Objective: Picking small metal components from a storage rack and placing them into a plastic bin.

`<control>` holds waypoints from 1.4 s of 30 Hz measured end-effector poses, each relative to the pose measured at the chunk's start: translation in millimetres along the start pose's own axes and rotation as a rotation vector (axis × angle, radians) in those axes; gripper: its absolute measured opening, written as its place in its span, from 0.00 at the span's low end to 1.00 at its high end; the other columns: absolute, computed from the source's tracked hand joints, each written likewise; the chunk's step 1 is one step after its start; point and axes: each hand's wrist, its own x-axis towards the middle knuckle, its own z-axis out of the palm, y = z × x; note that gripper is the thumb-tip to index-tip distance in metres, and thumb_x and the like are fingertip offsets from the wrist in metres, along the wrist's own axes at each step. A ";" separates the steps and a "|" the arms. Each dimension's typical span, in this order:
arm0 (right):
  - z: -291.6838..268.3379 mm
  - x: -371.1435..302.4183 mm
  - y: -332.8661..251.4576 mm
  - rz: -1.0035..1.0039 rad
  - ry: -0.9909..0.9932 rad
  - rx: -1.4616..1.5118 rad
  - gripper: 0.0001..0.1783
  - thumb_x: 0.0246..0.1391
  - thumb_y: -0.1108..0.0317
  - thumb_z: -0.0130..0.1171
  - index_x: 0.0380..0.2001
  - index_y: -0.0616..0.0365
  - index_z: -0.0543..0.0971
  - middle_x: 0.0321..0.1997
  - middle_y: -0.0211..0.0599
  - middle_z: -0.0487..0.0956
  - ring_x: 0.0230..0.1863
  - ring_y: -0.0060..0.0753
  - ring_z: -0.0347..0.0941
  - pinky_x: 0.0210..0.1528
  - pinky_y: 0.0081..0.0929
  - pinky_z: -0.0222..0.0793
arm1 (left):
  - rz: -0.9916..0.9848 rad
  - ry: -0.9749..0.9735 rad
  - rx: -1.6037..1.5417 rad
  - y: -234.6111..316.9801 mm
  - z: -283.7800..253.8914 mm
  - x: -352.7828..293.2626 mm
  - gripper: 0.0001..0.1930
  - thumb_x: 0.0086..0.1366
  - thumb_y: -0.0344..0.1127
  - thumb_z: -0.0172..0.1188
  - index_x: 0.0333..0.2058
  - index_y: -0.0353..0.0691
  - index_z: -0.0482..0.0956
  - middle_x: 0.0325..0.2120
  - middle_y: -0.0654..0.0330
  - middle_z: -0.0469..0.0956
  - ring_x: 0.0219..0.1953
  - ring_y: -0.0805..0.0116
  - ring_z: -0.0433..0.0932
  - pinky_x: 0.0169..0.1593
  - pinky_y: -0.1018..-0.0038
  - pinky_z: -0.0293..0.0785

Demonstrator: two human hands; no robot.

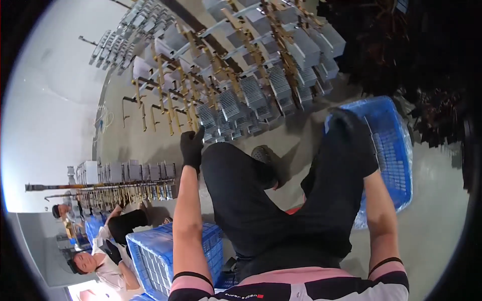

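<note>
My left hand (192, 148), in a black glove, is raised beside my left knee with the thumb up and the fingers curled. It is next to the lowest grey finned metal blocks (230, 105) on a hanging rack; what it holds, if anything, is hidden. My right hand (354, 138), also gloved in black, is over my right knee at the near side of a blue plastic basket (396, 165) lined with clear film. Its fingers blend into the dark trousers. A thin bright edge (372, 134) shows just beside it, and I cannot make out what it belongs to.
Yellowish hanging bars (163, 85) carry several rows of blocks ahead. More loaded racks (130, 173) hang at the left. A blue crate (173, 251) stands behind my left arm, near a seated co-worker (108, 261). Dark hanging parts (432, 100) fill the far right.
</note>
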 end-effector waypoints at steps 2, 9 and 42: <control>13.9 1.8 -22.7 -0.014 -0.123 -0.054 0.16 0.59 0.70 0.56 0.50 0.62 0.78 0.50 0.51 0.80 0.54 0.48 0.78 0.53 0.40 0.72 | -0.226 -0.240 -0.305 23.7 12.9 5.9 0.21 0.62 0.48 0.68 0.36 0.33 0.78 0.26 0.55 0.76 0.23 0.66 0.75 0.29 0.68 0.72; 62.5 -1.1 -8.1 -0.179 -0.136 0.026 0.20 0.58 0.63 0.62 0.52 0.59 0.77 0.47 0.51 0.80 0.47 0.54 0.77 0.48 0.44 0.73 | 0.166 -0.208 -0.288 -10.3 22.2 51.0 0.20 0.51 0.43 0.76 0.19 0.35 0.76 0.15 0.59 0.75 0.17 0.68 0.73 0.24 0.66 0.67; 36.4 -44.8 -117.3 -0.141 -0.098 0.578 0.48 0.54 0.45 0.67 0.67 0.66 0.60 0.60 0.63 0.71 0.59 0.54 0.73 0.61 0.42 0.68 | 0.508 0.063 -0.099 220.4 -116.6 -160.6 0.16 0.61 0.38 0.65 0.44 0.38 0.74 0.41 0.55 0.76 0.42 0.61 0.73 0.49 0.64 0.70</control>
